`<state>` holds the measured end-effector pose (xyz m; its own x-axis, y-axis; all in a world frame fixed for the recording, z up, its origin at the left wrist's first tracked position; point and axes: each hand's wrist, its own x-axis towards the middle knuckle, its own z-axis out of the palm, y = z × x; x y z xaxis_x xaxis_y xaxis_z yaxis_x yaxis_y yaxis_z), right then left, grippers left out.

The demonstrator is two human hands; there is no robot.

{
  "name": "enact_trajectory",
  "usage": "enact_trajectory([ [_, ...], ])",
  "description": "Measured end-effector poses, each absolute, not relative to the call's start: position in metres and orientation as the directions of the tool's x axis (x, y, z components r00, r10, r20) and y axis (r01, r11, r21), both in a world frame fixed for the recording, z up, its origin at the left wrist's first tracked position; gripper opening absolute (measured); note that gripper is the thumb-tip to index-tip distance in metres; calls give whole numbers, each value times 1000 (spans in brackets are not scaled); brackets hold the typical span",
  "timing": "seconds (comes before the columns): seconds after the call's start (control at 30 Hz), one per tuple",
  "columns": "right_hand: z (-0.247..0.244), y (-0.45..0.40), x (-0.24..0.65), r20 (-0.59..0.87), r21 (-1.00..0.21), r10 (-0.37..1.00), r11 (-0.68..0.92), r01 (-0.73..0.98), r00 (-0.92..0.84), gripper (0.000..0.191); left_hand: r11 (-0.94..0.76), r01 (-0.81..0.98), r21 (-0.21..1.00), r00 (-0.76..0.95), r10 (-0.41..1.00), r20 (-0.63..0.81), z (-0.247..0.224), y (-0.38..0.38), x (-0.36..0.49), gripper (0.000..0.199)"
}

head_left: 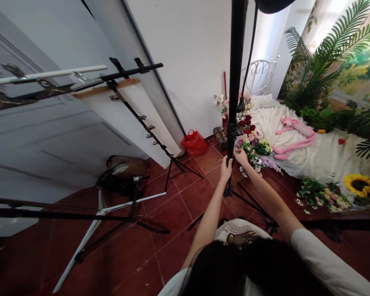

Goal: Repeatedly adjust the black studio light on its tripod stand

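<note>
A black upright stand (pixel 237 61) rises in front of me, with a dark lamp head (pixel 274 5) at the top edge and a cable hanging beside the pole. My left hand (pixel 226 167) is wrapped round the lower pole, below a dark collar. Just right of the pole, at about the same height, is my right hand (pixel 241 157). Its fingers are bent close together near the pole; what they hold, if anything, is too small to tell. Colourful flowers (pixel 249 137) stand behind my right hand.
White boards (pixel 148 107) hang clipped to a black stand at the left, with splayed legs on the red tiles. A red bag (pixel 195 143) lies by the wall. At right are a white-draped bed (pixel 323 154), a pink plush toy (pixel 302 132) and a sunflower (pixel 359 185).
</note>
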<state>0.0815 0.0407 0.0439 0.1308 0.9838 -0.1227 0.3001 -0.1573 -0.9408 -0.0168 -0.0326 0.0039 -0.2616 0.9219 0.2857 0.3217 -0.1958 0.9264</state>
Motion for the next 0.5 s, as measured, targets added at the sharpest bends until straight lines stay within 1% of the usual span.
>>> enact_trajectory([
  [0.07,41,37,84,-164,-964,986,-167,205,31,16,-211,294,932,-239,928,285,4,-33,-18,45],
  [0.1,39,34,86,-183,-972,983,-176,157,-31,19,-222,278,934,-228,930,289,5,-33,-18,45],
  [0.2,33,23,95,-229,-969,946,-244,-38,-232,35,-247,254,935,-221,926,305,4,-32,-19,42],
  [0.27,28,16,101,-247,-928,904,-324,-183,-348,42,-250,243,937,-232,923,306,3,-32,-19,42],
  [0.37,23,7,102,-241,-873,888,-375,-313,-392,43,-250,224,942,-244,921,303,2,-33,-18,42],
  [0.43,20,4,95,-229,-848,904,-367,-382,-360,42,-256,207,944,-247,920,304,1,-32,-17,42],
  [0.5,17,5,82,-224,-824,932,-337,-455,-285,43,-258,192,947,-246,921,301,-1,-32,-17,42],
])
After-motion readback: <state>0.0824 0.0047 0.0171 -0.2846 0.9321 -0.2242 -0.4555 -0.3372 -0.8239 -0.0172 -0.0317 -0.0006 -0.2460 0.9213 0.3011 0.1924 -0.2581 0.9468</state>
